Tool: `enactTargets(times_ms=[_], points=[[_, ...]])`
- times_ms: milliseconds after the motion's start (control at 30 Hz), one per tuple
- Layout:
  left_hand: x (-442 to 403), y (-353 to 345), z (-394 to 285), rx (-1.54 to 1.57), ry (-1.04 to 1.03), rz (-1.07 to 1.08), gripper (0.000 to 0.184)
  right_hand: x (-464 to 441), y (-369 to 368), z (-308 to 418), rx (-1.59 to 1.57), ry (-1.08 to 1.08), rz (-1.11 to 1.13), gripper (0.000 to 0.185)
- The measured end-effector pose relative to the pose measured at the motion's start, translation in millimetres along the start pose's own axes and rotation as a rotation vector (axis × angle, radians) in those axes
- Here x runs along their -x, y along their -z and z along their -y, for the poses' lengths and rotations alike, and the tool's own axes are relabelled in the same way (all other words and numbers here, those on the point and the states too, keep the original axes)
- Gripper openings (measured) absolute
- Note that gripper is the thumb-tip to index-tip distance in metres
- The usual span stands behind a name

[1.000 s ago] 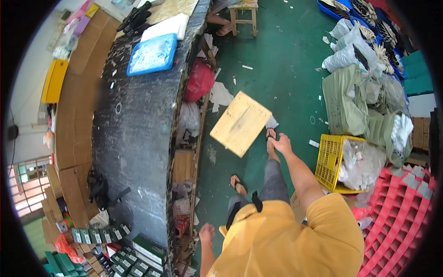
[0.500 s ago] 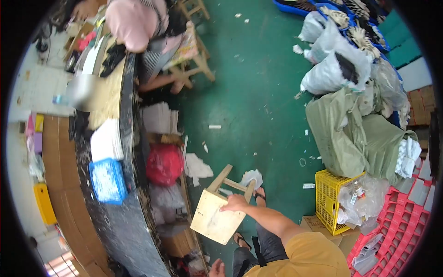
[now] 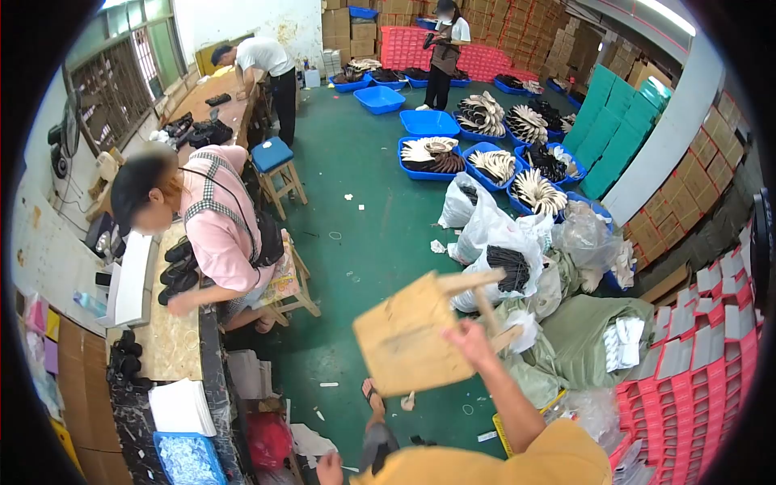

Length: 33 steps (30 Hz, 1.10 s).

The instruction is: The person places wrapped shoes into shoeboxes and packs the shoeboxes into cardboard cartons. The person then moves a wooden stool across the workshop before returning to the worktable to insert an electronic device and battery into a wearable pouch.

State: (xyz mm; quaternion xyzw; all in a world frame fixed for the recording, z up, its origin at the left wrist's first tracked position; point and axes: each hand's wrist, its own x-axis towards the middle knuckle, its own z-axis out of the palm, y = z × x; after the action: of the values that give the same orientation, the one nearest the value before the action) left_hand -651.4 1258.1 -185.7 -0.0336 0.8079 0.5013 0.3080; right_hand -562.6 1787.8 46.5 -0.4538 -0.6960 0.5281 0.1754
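Note:
My right hand [image 3: 471, 346] grips a wooden stool [image 3: 416, 335] by the edge of its seat. The stool is raised off the floor and tilted on its side, its square pale seat turned to the left and its legs pointing right toward the bagged goods. Low at the bottom edge, my left hand [image 3: 330, 469] shows only in part; it looks loosely open, with nothing visible in it. It is nearest a white scrap of cloth or paper [image 3: 311, 442] beside the workbench.
A seated person [image 3: 218, 218] works at the bench [image 3: 174, 347] on the left; two others stand farther back. Blue trays [image 3: 428, 124] of shoe parts, white sacks [image 3: 485, 234], green sacks [image 3: 594, 331] and pink racks [image 3: 687, 388] line the right. Green floor [image 3: 347, 234] runs between.
The view has lifted from the floor toward the far room. My right hand has raised the stool and carried it rightward. One foot has stepped forward.

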Motion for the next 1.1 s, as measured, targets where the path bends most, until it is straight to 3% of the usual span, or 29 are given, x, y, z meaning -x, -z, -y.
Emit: enactTargets(times_ms=[33, 67, 100, 267, 367, 433, 533, 600, 767, 833, 900, 1033, 1100], points=[[-25, -4, -49, -0.088, -0.023, 0.091, 0.028, -20, 20, 13, 0.041, 0.025, -0.072, 0.052], [-55, -26, -81, 0.115, -0.007, 0.019, 0.033, -32, 39, 53, 0.022, 0.041, -0.165, 0.049], [-100, -38, -100, 0.098, -0.011, 0.114, 0.034, -34, 57, 97, 0.002, 0.062, -0.248, 0.046], [-224, -132, -326, -0.086, -0.289, 0.244, 0.041, -104, 132, 190, -0.086, 0.069, -0.517, 0.040], [-291, -191, -457, -0.088, -0.353, 0.438, 0.044, -160, 156, 201, -0.150, 0.113, -0.633, 0.041], [-359, -237, -510, -0.115, -0.412, 0.476, 0.044, -210, 154, 209, -0.195, 0.049, -0.666, 0.042], [-464, -304, -580, -0.234, -0.568, 0.341, 0.042, -318, 136, 228, -0.363, 0.036, -0.672, 0.047], [-522, -332, -622, -0.170, -0.520, 0.297, 0.042, -408, 141, 217, -0.305, 0.014, -0.679, 0.048], [-636, -376, -664, 0.056, -0.282, 0.237, 0.038, -588, 130, 239, -0.360, -0.172, -0.603, 0.051], [-665, -368, -683, -0.023, -0.183, 0.189, 0.038, -659, 122, 251, -0.437, -0.206, -0.523, 0.052], [-706, -365, -654, -0.053, -0.141, 0.093, 0.040, -719, 111, 256, -0.557, -0.219, -0.461, 0.052], [-805, -362, -558, -0.145, 0.332, -0.137, 0.035, -863, 78, 284, -0.602, -0.189, -0.307, 0.050], [-829, -345, -582, -0.462, 0.682, 0.145, 0.026, -938, 53, 299, -0.648, -0.182, -0.269, 0.051]])
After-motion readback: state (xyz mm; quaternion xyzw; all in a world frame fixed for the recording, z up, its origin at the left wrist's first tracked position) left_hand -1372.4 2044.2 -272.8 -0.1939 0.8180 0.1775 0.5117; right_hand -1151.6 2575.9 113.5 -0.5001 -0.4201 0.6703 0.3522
